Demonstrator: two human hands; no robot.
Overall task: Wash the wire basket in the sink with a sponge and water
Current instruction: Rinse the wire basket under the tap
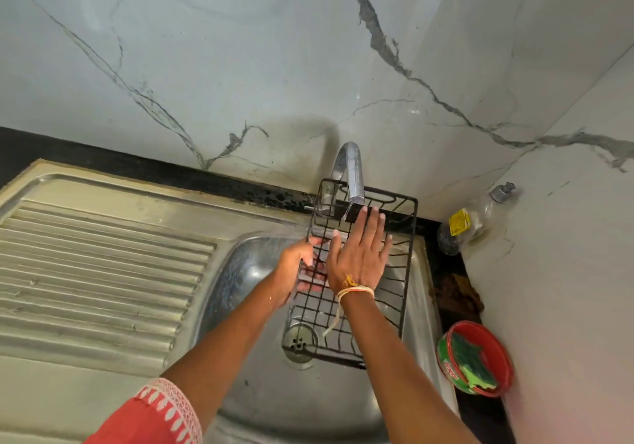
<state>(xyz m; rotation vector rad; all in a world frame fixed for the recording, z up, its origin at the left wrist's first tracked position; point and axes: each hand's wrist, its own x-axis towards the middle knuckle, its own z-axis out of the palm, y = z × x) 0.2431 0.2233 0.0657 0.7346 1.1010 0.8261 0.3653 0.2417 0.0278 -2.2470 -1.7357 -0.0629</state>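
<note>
Left hand point(303, 265) grips the wire basket point(394, 306) at its left edge; right hand point(360, 258) lies flat, fingers straight, on its mesh.

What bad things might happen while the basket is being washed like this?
1. Water from the tap hits the tilted wire basket and may splash past the sink rim.
2. Only the left hand grips the wet basket by its edge; the right hand just lies flat on it, so it might slip and bang down.
3. The sponge sits in the red tub, so dirt may stay on.
</note>
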